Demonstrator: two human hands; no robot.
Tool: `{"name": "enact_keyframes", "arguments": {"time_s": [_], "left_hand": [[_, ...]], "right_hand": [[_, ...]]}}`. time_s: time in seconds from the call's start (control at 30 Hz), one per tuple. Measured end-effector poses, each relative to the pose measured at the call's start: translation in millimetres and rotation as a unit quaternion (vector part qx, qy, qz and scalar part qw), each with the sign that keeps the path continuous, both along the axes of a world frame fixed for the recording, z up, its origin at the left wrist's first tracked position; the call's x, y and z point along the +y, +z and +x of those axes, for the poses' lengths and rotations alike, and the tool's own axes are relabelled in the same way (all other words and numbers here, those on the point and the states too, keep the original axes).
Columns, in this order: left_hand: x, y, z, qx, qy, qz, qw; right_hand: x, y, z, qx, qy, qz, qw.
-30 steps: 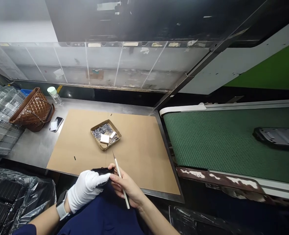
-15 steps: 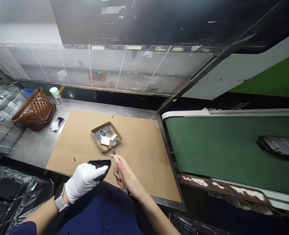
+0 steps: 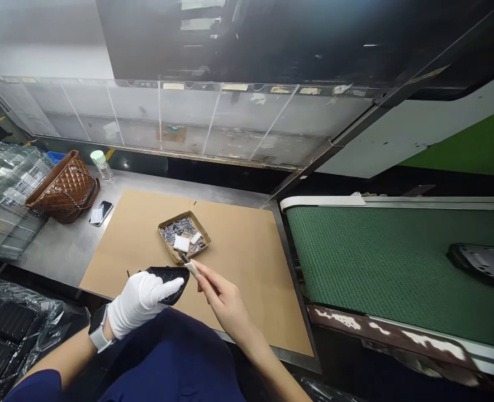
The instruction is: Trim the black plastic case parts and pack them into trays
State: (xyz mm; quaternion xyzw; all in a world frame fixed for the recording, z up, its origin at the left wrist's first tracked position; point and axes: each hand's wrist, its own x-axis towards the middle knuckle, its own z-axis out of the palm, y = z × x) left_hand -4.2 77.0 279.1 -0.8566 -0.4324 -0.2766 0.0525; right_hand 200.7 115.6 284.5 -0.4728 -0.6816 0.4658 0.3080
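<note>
My left hand (image 3: 140, 301), in a white glove, is closed around a black plastic part (image 3: 174, 274), with the thumb lying across its inner side. The glove hides much of that part. My bare right hand (image 3: 224, 296) pinches a slim tweezers-like tool (image 3: 191, 268) with a whitish grip. Its dark tip points up and left, at the near edge of a shallow cardboard box (image 3: 206, 244). Whether the tip holds a small piece I cannot tell. Inside the box lie many small dark strips (image 3: 175, 228), a white block (image 3: 182, 243) and a smaller white block (image 3: 195, 238).
Brown cardboard (image 3: 247, 251) covers much of the metal table (image 3: 58, 240). At the left are a quilted brown handbag (image 3: 66, 190), a bottle (image 3: 103, 166) and a phone (image 3: 105, 211). A green conveyor (image 3: 376, 262) on the right carries a black part (image 3: 485, 261). Plastic-wrapped stacks (image 3: 8, 195) stand far left.
My right hand has turned, and the tool tip has swung left and down, closer to the black part. The left hand still holds the part. The whole view has shifted slightly.
</note>
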Motion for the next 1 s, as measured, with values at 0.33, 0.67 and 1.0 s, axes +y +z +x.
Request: {"name": "enact_keyframes", "arguments": {"time_s": [0.33,0.67,1.0], "left_hand": [[2,3.4,3,-0.016,0.020,0.000,1.000],[3,-12.1,-1,-0.194,0.000,-0.191,0.962],[-5,-7.7,16,-0.129,0.005,-0.092,0.987]], "right_hand": [[-13,0.1,-9,0.001,0.026,0.062,0.998],[-40,2.5,-24,0.019,0.124,0.137,0.983],[-3,6.9,-29,0.279,0.032,-0.351,0.893]]}}
